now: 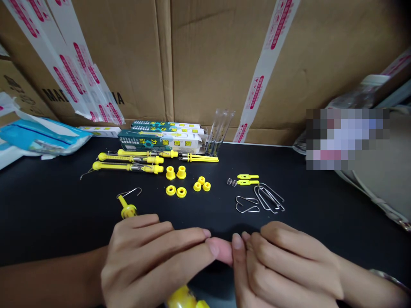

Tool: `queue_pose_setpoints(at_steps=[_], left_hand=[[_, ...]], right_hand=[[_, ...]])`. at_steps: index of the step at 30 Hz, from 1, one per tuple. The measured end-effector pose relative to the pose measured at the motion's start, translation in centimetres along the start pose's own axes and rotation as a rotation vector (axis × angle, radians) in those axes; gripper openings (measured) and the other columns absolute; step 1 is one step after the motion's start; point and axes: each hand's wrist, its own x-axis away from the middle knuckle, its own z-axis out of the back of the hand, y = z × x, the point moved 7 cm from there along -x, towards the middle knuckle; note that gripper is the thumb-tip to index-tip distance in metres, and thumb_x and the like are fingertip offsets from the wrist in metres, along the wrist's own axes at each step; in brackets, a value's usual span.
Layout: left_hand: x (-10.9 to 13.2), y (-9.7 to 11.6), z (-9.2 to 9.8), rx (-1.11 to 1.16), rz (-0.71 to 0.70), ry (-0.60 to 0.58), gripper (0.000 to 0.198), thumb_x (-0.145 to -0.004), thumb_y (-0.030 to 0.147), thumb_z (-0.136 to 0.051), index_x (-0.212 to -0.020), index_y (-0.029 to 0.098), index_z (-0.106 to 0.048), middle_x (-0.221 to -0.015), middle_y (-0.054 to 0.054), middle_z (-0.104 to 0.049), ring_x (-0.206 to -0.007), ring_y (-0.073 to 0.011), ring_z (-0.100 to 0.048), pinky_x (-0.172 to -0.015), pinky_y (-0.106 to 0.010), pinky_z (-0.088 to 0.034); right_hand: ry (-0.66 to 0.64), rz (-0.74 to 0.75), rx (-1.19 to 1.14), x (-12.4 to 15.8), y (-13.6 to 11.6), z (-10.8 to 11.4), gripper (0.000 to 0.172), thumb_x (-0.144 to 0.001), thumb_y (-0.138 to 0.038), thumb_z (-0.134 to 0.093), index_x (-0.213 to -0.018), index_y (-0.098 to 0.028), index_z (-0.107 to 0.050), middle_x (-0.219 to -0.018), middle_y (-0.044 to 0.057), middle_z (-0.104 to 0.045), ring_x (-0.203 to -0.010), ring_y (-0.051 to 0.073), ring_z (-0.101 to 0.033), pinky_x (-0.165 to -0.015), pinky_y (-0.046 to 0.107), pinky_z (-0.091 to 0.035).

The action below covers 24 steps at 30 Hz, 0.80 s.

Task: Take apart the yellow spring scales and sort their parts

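Observation:
My left hand point(150, 256) and my right hand point(282, 265) meet low in the middle of the black table, fingers curled, with a pink thumb tip point(221, 251) showing between them. Whatever they may hold is hidden. A yellow plastic part point(181, 297) lies partly under them. Just beyond my left hand rests a yellow piece with a wire hook point(127, 209). Farther off lie yellow tubular spring scales point(128, 167), yellow caps point(181, 172), yellow rings point(181, 192), small coil springs point(229, 182), yellow flat pieces point(248, 182) and bent wire hooks point(269, 197).
Printed boxes point(160, 139) and clear plastic tubes point(218, 132) stand at the back of the black table point(58, 205). Taped cardboard cartons point(208, 64) rise behind it. A blue and white package point(41, 137) lies at the left, and a blurred patch point(346, 139) covers part of the right.

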Motion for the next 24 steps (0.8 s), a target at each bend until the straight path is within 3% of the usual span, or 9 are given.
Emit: queue_pose_setpoints(at_steps=[5,9,12,15,18,21,24], left_hand=[[-0.3,-0.4,0.6,0.037,0.072,0.191,0.046,-0.106,0.027,-0.027,-0.098,0.028,-0.072,-0.091,0.000,-0.080,-0.071,-0.0155,-0.072,-0.064,-0.030,-0.057],[-0.7,0.0,-0.1,0.048,-0.023,0.130,0.043,-0.106,0.022,-0.028,-0.114,0.029,-0.069,-0.105,0.003,-0.078,-0.072,-0.0124,-0.071,-0.066,-0.029,-0.054],[-0.4,-0.3,0.2,0.031,0.031,0.212,0.041,-0.105,0.018,-0.032,-0.104,0.027,-0.072,-0.103,0.006,-0.079,-0.071,-0.0116,-0.070,-0.068,-0.029,-0.052],[-0.3,-0.4,0.3,0.044,0.054,0.220,0.043,-0.105,0.017,-0.028,-0.097,0.024,-0.070,-0.103,0.004,-0.079,-0.073,-0.0128,-0.071,-0.067,-0.031,-0.051],[-0.8,-0.1,-0.2,0.014,-0.003,0.104,0.044,-0.105,0.019,-0.026,-0.119,0.029,-0.066,-0.114,0.004,-0.076,-0.073,-0.0126,-0.071,-0.062,-0.031,-0.050],[-1.1,0.8,-0.4,-0.025,-0.074,0.088,0.041,-0.102,0.015,-0.034,-0.122,0.029,-0.067,-0.117,0.007,-0.075,-0.070,-0.0103,-0.071,-0.057,-0.029,-0.049],[-0.9,1.1,-0.2,-0.009,0.008,0.204,0.036,-0.102,0.015,-0.039,-0.104,0.027,-0.072,-0.105,0.009,-0.079,-0.064,-0.0102,-0.069,-0.057,-0.031,-0.048]], right_hand=[[-0.028,-0.020,-0.040,-0.1,0.3,0.1,0.040,-0.065,0.010,-0.077,-0.061,-0.029,-0.065,-0.058,-0.016,-0.068,-0.046,0.007,-0.061,-0.040,0.022,-0.048],[-0.020,-0.002,-0.055,-0.3,0.3,0.2,0.037,-0.071,0.006,-0.076,-0.061,-0.028,-0.065,-0.055,-0.015,-0.067,-0.043,0.005,-0.058,-0.039,0.021,-0.047],[0.006,-0.038,-0.024,-0.2,0.0,0.0,0.036,-0.070,0.004,-0.078,-0.061,-0.028,-0.064,-0.053,-0.016,-0.065,-0.043,0.004,-0.057,-0.039,0.022,-0.044],[0.071,-0.206,-0.018,0.0,-0.2,-0.3,0.040,-0.070,0.007,-0.077,-0.057,-0.027,-0.059,-0.048,-0.015,-0.060,-0.040,0.006,-0.052,-0.040,0.027,-0.041],[0.192,-0.459,0.012,0.5,-0.3,-0.5,0.048,-0.074,0.006,-0.071,-0.048,-0.025,-0.045,-0.040,-0.012,-0.048,-0.035,0.008,-0.045,-0.040,0.032,-0.035],[0.206,-0.458,0.008,0.2,-1.3,-1.0,0.049,-0.078,0.002,-0.068,-0.046,-0.024,-0.041,-0.038,-0.011,-0.045,-0.033,0.008,-0.044,-0.038,0.033,-0.032],[0.211,-0.481,0.043,0.1,-1.2,-1.1,0.049,-0.078,0.004,-0.068,-0.047,-0.024,-0.043,-0.038,-0.010,-0.048,-0.033,0.008,-0.043,-0.036,0.033,-0.031]])
